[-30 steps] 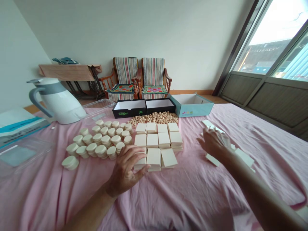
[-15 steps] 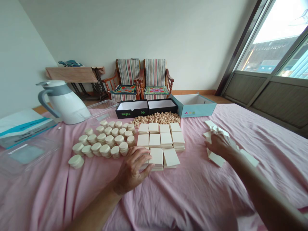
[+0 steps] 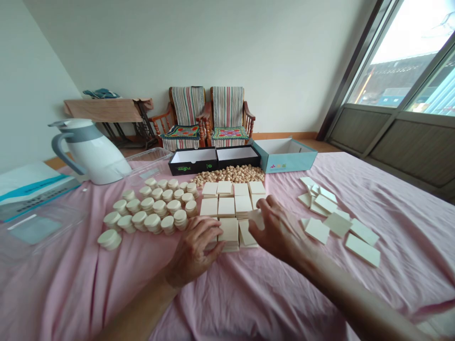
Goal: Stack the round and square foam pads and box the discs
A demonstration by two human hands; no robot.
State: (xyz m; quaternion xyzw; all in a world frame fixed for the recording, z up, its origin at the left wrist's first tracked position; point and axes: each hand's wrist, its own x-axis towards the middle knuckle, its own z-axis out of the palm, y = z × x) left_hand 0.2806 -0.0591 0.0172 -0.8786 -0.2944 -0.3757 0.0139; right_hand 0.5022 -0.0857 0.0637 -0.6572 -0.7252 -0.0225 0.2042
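Observation:
Low stacks of square cream-coloured wooden pieces [image 3: 227,206] stand in rows on a pink cloth. My left hand [image 3: 194,248] is curled around the front-left stack [image 3: 212,244], thumb on the near side and fingers over its top, hiding much of it. Pinched between the thumb and fingers of my right hand [image 3: 279,227] is a square piece [image 3: 256,219], held above the right end of the stacks. My right fingers partly cover the stacks behind. To the right lies a loose scatter of square pieces [image 3: 325,204], some overlapping.
Stacked round discs [image 3: 152,222] fill the left middle. Behind are small wooden beads [image 3: 234,174], a black two-part box [image 3: 194,166] and a light-blue box [image 3: 291,163]. A white jug [image 3: 99,154], clear plastic trays [image 3: 42,229] and a white-and-blue package [image 3: 31,189] stand left.
My right hand has moved left from the loose pile to the stacks, bringing a square piece. More of the scattered pieces show now. My left hand has stayed at the front-left stack.

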